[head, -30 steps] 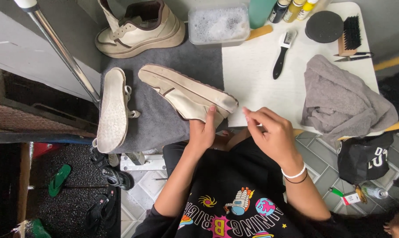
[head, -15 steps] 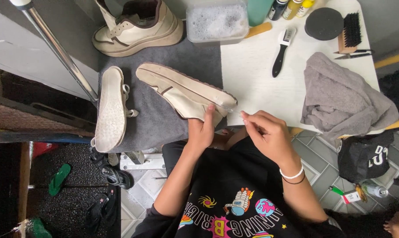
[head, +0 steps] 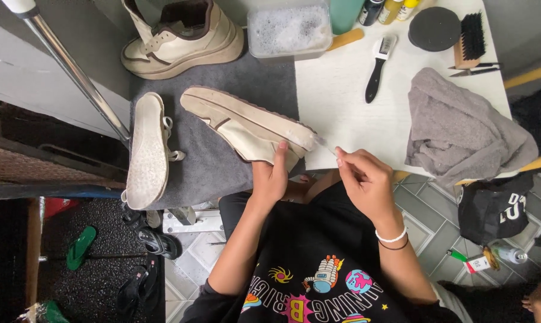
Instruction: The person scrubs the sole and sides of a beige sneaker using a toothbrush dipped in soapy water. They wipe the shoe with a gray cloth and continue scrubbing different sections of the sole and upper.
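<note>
**Cream shoe held at the near edge of the grey mat**

The white table carries a dark grey mat on its left part. The mat's near edge hangs just over the table rim, beside the person's lap. On the mat, at its near right corner, lies the cream shoe, turned on its side with the sole facing away. Left of this shoe a second shoe lies sole up at the mat's left edge. Behind it, a third shoe stands upright.

Right of the mat a crumpled grey cloth reaches over the table edge. Bare white surface stays open between mat and cloth. Behind the mat stands a clear tub of foamy water. Right of the tub lie a black-handled brush and a round black lid.

The left hand grips the cream shoe from below, fingers closed around it. The right hand is pinched shut on a small thin tool whose tip touches the sole; I cannot tell what it is.
</note>
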